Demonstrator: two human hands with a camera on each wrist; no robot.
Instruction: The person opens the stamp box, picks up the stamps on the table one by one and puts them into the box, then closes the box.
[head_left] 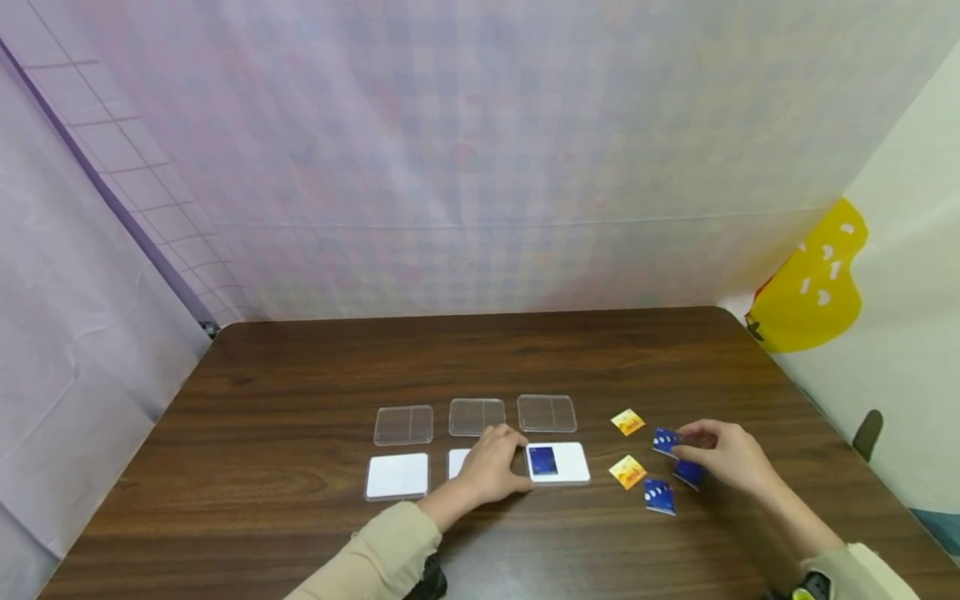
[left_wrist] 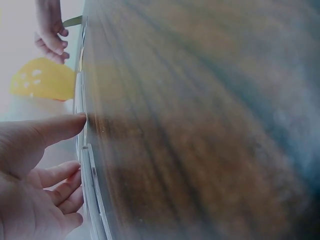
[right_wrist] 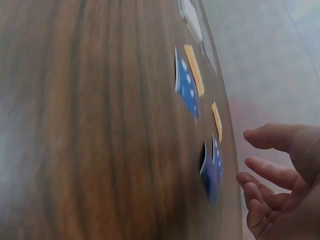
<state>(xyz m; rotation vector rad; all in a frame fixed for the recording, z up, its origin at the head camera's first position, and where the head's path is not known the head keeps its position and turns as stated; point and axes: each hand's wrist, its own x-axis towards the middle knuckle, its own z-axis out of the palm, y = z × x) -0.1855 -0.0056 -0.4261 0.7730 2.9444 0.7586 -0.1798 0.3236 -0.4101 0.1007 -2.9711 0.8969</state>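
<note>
My left hand (head_left: pixel 489 468) spans the left end of a shallow white box (head_left: pixel 573 463), thumb and index fingertips right at its corners. A dark blue square card (head_left: pixel 543 461) lies on the left half of that box. Under the same hand, a second white box (head_left: pixel 455 461) is partly hidden. To the right, my right hand (head_left: pixel 723 454) hovers over blue cards, one (head_left: pixel 664 441) by its fingertips and another (head_left: pixel 687 473) below the thumb. In the right wrist view, the right hand's thumb and fingers (right_wrist: pixel 270 172) are apart, with nothing visible between them.
A third white box (head_left: pixel 397 477) sits at the left. Three clear lids (head_left: pixel 403 426) line up behind the boxes. Two yellow-orange cards (head_left: pixel 627 422) and another blue card (head_left: pixel 660 497) lie between the right box and my right hand. Curtain fabric (head_left: pixel 480 275) hangs behind the wooden table (head_left: pixel 247 517).
</note>
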